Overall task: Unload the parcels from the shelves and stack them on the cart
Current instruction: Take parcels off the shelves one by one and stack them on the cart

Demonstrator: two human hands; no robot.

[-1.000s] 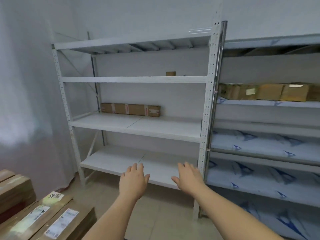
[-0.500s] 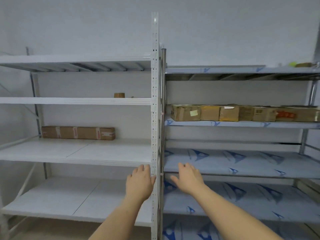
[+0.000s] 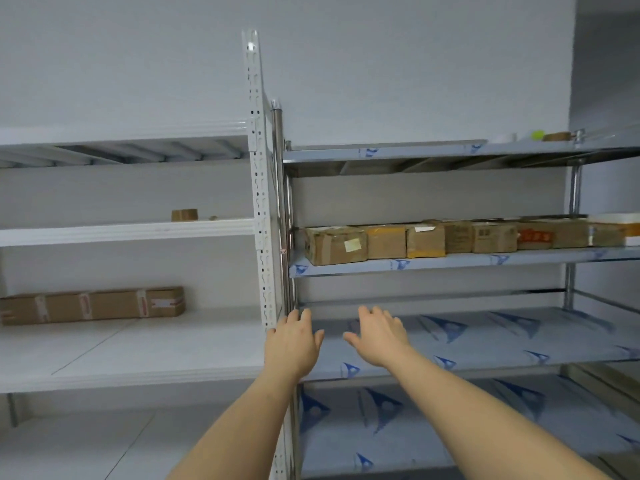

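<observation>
- Over the last second the view has swung from the white rack to the steel rack on its right, and the cart with its stacked boxes has dropped out of sight; I judge the person is turning toward the next parcels to unload.
- The left hand (image 3: pixel 292 344) and right hand (image 3: pixel 379 336) are both raised with fingers spread and relaxed, holding nothing, much as they were a moment ago.
- The hands hang in front of the bare film-covered shelf (image 3: pixel 485 341), well below the parcels.
- A row of taped cardboard parcels (image 3: pixel 450 239) sits on the steel shelf (image 3: pixel 450 259) above, packed side by side; the nearest is the leftmost parcel (image 3: pixel 336 245), just beside the steel post (image 3: pixel 278 209).
- One long cardboard box (image 3: pixel 91 305) remains on the white rack's shelf (image 3: pixel 138 348), with a roll of brown tape (image 3: pixel 184 215) one level up.
- The white upright (image 3: pixel 259 188) and the steel post stand between the two racks; nothing blocks the row from the front.
</observation>
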